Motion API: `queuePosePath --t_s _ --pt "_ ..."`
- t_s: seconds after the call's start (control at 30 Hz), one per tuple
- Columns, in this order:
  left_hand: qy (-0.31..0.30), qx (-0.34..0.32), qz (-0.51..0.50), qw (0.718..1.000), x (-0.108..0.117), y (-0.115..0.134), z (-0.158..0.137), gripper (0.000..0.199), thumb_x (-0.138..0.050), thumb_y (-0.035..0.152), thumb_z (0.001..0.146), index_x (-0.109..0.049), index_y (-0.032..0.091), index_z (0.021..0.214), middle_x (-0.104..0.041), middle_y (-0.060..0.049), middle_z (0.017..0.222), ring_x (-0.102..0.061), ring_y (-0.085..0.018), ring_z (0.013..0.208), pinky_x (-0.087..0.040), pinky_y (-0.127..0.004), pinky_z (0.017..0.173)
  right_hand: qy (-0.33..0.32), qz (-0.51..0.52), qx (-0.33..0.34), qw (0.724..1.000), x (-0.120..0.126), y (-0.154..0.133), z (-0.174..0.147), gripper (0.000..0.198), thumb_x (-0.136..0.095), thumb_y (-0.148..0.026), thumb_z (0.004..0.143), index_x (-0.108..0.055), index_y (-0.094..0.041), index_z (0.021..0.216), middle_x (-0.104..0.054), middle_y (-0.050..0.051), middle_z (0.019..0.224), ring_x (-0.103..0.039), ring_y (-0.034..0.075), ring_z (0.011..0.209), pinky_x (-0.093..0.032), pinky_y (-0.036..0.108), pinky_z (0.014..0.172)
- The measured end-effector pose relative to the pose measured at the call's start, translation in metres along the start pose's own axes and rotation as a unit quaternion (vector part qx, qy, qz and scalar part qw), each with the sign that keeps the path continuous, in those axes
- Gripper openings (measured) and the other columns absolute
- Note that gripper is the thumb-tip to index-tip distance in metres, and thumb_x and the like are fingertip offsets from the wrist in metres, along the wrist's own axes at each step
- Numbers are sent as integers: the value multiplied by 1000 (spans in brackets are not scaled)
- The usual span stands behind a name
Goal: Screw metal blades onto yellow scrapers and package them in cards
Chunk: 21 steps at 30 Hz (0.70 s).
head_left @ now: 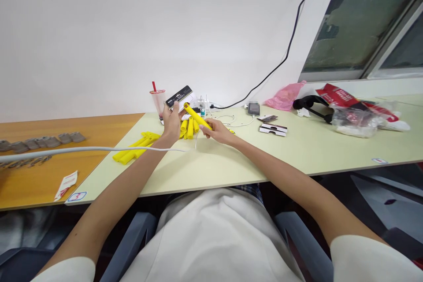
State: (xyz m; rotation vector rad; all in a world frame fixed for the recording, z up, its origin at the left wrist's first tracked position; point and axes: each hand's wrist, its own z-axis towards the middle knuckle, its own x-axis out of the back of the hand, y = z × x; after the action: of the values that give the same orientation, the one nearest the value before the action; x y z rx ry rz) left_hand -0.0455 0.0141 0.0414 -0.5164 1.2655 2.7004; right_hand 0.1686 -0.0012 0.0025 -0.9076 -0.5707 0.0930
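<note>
My left hand (172,120) grips a small black-and-white printed box (180,98), raised above the table. In my right hand (216,131) is a yellow plastic handle (196,116), tilted, its upper end close to the box; whether the two touch I cannot tell. Beneath and behind my hands, several more yellow handles (190,128) lie in a bunch on the table. Another group of yellow handles (134,152) rests left of my left forearm, which partly covers it.
Behind my left hand stands a cup with a red straw (158,101). A white cable (99,149) crosses in front of the left forearm. To the right are a small grey device (253,109), a flat black-and-white carton (273,129), a pink bag (286,96) and red-and-clear packaging (357,114). Grey pieces (42,142) line the orange table.
</note>
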Motion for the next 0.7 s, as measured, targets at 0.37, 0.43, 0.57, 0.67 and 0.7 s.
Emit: queuePosePath --t_s 0.37,0.43,0.57,0.67,0.7 --pt "-28 63 -63 996 -6 -3 -7 50 -93 54 88 -68 25 120 -75 -9 145 -77 -28 129 -67 -45 112 -8 203 -67 977 2 -17 0 58 -81 -76 88 -61 -23 98 -51 -5 80 -46 10 58 -53 30 54" --pt "-44 72 -51 995 -6 -4 -9 48 -92 55 90 -68 25 120 -76 -10 143 -75 -29 135 -66 -46 114 -5 197 -62 978 2 -17 0 58 -82 -76 89 -59 -23 96 -54 -4 82 -49 11 59 -54 30 55" --pt "-78 77 -43 993 -4 -7 -11 48 -90 56 91 -67 25 119 -74 -12 142 -73 -31 140 -63 -52 120 -14 208 -66 976 3 -16 -1 56 -83 -73 89 -58 -24 95 -58 -3 85 -55 12 63 -56 32 62" --pt "-81 93 -60 990 -4 -8 -11 50 -95 51 86 -66 24 117 -76 -12 139 -76 -30 134 -61 -52 121 -21 217 -69 973 3 -14 -1 57 -83 -74 88 -60 -23 97 -61 -2 84 -57 13 65 -55 32 64" --pt "-82 102 -66 989 -5 -7 -12 51 -97 49 84 -66 24 116 -77 -11 137 -77 -30 132 -61 -52 121 -22 221 -69 973 3 -12 -1 57 -84 -74 88 -60 -23 98 -62 -2 85 -57 13 66 -55 31 65"
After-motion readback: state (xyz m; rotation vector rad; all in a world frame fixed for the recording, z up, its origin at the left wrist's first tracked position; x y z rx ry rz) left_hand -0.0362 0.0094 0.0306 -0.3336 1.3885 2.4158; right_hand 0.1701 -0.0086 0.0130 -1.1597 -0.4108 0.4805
